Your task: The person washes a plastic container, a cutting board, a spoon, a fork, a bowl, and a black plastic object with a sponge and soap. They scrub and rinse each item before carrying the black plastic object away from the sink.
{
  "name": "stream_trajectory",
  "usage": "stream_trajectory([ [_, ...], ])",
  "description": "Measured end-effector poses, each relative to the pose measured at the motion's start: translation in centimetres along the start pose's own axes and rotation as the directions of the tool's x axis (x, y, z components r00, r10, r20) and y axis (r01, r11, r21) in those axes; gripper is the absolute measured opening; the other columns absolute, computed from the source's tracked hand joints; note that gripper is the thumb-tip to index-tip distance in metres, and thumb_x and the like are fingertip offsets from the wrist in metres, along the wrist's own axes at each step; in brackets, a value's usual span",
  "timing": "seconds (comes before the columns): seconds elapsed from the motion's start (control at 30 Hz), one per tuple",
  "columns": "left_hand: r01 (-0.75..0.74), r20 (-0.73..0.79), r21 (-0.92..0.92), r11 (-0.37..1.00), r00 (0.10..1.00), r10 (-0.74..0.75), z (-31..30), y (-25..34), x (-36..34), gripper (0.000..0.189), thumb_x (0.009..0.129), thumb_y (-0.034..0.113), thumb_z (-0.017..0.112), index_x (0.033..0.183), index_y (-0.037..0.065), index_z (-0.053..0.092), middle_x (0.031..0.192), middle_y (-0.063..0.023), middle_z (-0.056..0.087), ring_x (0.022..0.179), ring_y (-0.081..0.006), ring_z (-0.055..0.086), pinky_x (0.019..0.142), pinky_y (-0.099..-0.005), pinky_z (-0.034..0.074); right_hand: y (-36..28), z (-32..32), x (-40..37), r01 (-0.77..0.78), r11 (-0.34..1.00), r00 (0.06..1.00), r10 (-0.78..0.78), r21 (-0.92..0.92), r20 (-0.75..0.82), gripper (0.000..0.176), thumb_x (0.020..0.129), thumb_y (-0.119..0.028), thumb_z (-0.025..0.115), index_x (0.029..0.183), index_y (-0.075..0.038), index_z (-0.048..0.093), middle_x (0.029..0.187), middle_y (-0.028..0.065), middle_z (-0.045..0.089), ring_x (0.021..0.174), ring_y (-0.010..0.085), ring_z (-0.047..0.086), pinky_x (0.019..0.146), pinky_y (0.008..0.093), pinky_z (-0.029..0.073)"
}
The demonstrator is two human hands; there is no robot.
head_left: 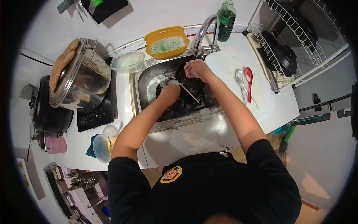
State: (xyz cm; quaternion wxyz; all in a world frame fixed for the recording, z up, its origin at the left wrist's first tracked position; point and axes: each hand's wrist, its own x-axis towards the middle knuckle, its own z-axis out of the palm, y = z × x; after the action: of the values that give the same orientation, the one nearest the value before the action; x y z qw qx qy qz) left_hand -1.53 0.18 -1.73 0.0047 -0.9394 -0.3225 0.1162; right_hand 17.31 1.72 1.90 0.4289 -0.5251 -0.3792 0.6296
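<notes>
Leaning over the near edge of the worktop [186, 140], the person stretches both bare arms into the sink [146, 84], probably so that suds and drips fall into the basin and not on the surface.

The left hand [169, 91] is curled closed low in the basin. Something pale shows at its fingertips, too small to name. A thin wooden stick [191, 94] slants out just beside it, and I cannot tell whether the grip is on it. The right hand [197, 69], flecked with foam, hangs a little farther in over dark dishes [186, 103] piled in the sink. Its fingers are bunched downward, and I cannot tell if they are clamped on anything.

To the near left lie a clear plastic tub [101, 148] and a pink cup [56, 145]. Beyond them a steel pot [84, 80] sits tilted on a black cooktop [95, 114], crowding that side. To the right a fork [238, 83] and a red spoon [248, 77] lie on a white board [227, 61], seemingly set apart from the basin.

Farther off a yellow tub [166, 50] of green soapy water sits at the sink's far rim, within easy reach. The tap [207, 31] arches right over the hands, with a green bottle [226, 20] behind it. A wire dish rack [298, 48] at the far right holds black cookware [285, 56].
</notes>
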Motion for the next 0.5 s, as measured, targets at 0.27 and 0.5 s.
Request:
stream_trajectory([
  [0.27, -0.059, -0.029, 0.203, 0.977, 0.997, 0.066, 0.9, -1.4, 1.6, 0.006, 0.068, 0.012, 0.065, 0.072, 0.009, 0.067, 0.077, -0.0097, 0.066, 0.072, -0.0232, 0.066, 0.06, -0.033, 0.051, -1.9, 0.7, -1.7, 0.044, 0.999, 0.997, -0.042, -0.025, 0.067, 0.023, 0.083, -0.024, 0.054, 0.076, -0.002, 0.06, 0.068, 0.0062, 0.058, 0.058, 0.0168, 0.059, 0.055, 0.0269, 0.051],
  [0.5, 0.309, 0.022, -0.793, 0.525, 0.875, -0.483, -1.3, -8.5, -1.1, 0.013, 0.077, 0.018, 0.065, 0.078, 0.005, 0.065, 0.081, -0.0093, 0.066, 0.073, -0.0196, 0.064, 0.065, -0.0336, 0.052, 0.2, 0.8, -1.7, -0.007, 0.979, 0.997, -0.008, -0.203, -0.073, 0.024, 0.08, -0.03, 0.062, 0.091, -0.01, 0.057, 0.085, 0.0023, 0.058, 0.073, 0.0143, 0.057, 0.064, 0.0294, 0.048],
])
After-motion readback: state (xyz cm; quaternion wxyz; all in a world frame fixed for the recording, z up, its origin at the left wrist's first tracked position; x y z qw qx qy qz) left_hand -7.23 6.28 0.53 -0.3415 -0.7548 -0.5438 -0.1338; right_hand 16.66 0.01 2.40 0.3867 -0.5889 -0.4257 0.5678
